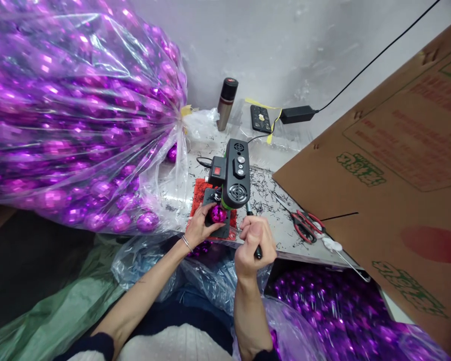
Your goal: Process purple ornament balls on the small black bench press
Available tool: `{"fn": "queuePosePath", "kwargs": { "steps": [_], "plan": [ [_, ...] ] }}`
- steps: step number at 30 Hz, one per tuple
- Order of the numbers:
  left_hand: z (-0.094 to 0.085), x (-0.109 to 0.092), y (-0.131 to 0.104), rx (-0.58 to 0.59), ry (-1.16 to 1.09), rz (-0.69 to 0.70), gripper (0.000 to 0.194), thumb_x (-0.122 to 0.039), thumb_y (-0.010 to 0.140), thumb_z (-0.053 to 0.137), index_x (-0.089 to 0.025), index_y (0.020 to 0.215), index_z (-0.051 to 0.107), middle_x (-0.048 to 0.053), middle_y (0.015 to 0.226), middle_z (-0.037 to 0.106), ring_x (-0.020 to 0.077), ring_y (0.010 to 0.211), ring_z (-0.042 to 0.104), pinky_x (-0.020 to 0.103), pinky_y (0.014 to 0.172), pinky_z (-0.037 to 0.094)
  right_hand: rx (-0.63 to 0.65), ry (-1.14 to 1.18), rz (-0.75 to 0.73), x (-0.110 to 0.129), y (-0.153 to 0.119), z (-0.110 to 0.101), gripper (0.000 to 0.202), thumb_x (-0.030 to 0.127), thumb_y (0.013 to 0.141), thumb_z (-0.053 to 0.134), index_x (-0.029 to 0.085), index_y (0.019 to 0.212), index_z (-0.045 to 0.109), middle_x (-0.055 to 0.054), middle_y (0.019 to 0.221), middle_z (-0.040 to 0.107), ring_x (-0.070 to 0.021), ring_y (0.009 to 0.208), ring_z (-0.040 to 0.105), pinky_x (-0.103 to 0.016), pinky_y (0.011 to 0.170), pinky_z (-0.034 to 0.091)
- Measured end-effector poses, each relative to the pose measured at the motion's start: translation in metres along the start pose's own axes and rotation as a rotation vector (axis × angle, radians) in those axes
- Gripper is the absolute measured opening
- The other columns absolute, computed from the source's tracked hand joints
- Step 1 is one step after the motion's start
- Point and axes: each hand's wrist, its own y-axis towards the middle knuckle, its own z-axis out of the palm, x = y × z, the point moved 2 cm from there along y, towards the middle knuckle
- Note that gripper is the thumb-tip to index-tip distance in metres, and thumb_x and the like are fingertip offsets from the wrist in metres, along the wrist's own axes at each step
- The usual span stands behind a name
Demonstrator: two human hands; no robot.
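Note:
A shiny magenta ball ornament (218, 214) sits on the base of a small black bench drill press (237, 173), below its head. My left hand (203, 224) grips the ball between thumb and fingers from the left side. On the right of the machine, my right hand (256, 243) is wrapped round its black-ended lever handle (258, 252). The press stands on a red mat (200, 193). Where the tool meets the ball is hidden by the press head.
A large clear bag of purple balls (82, 120) fills the left. A cardboard box (391, 165) leans in from the right, beside red-handled scissors (307, 225). Behind the press are a flask (227, 103), a phone (260, 118) and a power adapter (297, 115). Black shavings litter the table (281, 240).

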Motion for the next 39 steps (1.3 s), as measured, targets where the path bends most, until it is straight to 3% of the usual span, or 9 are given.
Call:
{"fn": "queuePosePath", "kwargs": {
  "steps": [9, 22, 27, 30, 34, 39],
  "plan": [
    [0.001, 0.003, -0.003, -0.003, 0.003, -0.024, 0.062, -0.044, 0.084, 0.084, -0.024, 0.137, 0.059, 0.011, 0.128, 0.072, 0.0301, 0.121, 0.07, 0.047, 0.107, 0.056, -0.113, 0.012, -0.168, -0.04, -0.042, 0.014, 0.04, 0.024, 0.107, 0.036, 0.022, 0.069, 0.048, 0.003, 0.068, 0.054, -0.0113, 0.059, 0.053, -0.032, 0.065, 0.047],
    [0.001, 0.001, -0.002, 0.021, 0.007, -0.042, 0.061, -0.039, 0.083, 0.085, -0.025, 0.136, 0.058, 0.009, 0.128, 0.072, 0.0298, 0.122, 0.07, 0.049, 0.111, 0.054, -0.158, 0.063, -0.186, -0.052, -0.052, 0.021, 0.041, 0.026, 0.108, 0.032, 0.023, 0.07, 0.046, 0.002, 0.071, 0.051, -0.0109, 0.058, 0.052, -0.032, 0.062, 0.048],
    [0.001, 0.002, -0.002, 0.023, -0.034, -0.069, 0.061, -0.039, 0.084, 0.085, -0.023, 0.135, 0.057, 0.011, 0.13, 0.071, 0.0293, 0.124, 0.069, 0.047, 0.11, 0.055, -0.12, 0.033, -0.215, -0.06, -0.06, 0.022, 0.039, 0.026, 0.108, 0.033, 0.023, 0.071, 0.046, 0.002, 0.073, 0.053, -0.0112, 0.061, 0.056, -0.033, 0.066, 0.049],
    [0.002, 0.001, 0.0, 0.027, -0.053, -0.068, 0.061, -0.04, 0.084, 0.085, -0.022, 0.135, 0.056, 0.011, 0.13, 0.071, 0.0297, 0.124, 0.069, 0.047, 0.109, 0.056, -0.108, 0.03, -0.222, -0.056, -0.058, 0.022, 0.039, 0.024, 0.108, 0.033, 0.022, 0.07, 0.044, 0.003, 0.072, 0.053, -0.0104, 0.06, 0.056, -0.032, 0.066, 0.049],
    [0.001, -0.001, 0.003, 0.037, -0.067, -0.08, 0.062, -0.041, 0.085, 0.083, -0.022, 0.136, 0.055, 0.012, 0.131, 0.069, 0.0304, 0.125, 0.068, 0.048, 0.108, 0.056, -0.119, 0.054, -0.099, -0.036, -0.033, 0.015, 0.039, 0.019, 0.106, 0.037, 0.022, 0.067, 0.042, 0.004, 0.066, 0.05, -0.0104, 0.06, 0.053, -0.029, 0.062, 0.043],
    [-0.018, -0.013, -0.023, 0.105, -0.047, -0.005, 0.063, -0.042, 0.086, 0.081, -0.022, 0.138, 0.054, 0.014, 0.136, 0.068, 0.0319, 0.129, 0.066, 0.054, 0.115, 0.05, -0.063, 0.02, -0.011, -0.011, -0.004, 0.005, 0.037, 0.017, 0.104, 0.044, 0.022, 0.067, 0.048, 0.004, 0.062, 0.049, -0.012, 0.061, 0.055, -0.028, 0.058, 0.041]
  ]
}}
